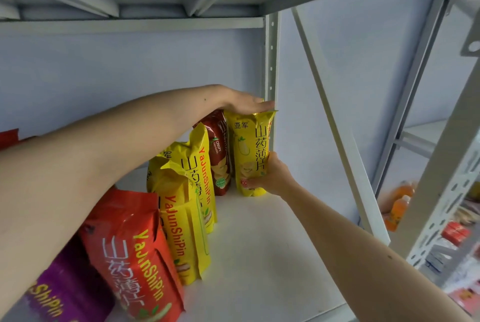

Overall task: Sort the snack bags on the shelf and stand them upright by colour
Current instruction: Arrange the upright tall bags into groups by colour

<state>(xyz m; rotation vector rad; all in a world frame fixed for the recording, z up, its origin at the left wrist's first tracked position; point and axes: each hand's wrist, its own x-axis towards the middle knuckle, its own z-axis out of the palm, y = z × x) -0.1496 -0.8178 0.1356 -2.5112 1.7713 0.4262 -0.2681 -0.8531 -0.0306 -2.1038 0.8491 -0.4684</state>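
Note:
A yellow snack bag [250, 150] stands upright at the back right corner of the white shelf [259, 256]. My right hand [270, 178] grips its lower right side. My left hand [244, 102] lies flat on its top edge, fingers together. Just left of it stands a dark red bag [220, 155], partly hidden. Toward me, several more yellow bags [192, 197] stand in a row. An orange-red bag [135, 254] leans in front of them, and a purple bag [67, 293] sits at the bottom left under my forearm.
A white metal upright [271, 62] stands right behind the held bag, with a diagonal brace [335, 124] to its right. The shelf above hangs low. Orange drink bottles [397, 207] and other goods sit on a neighbouring rack at the right.

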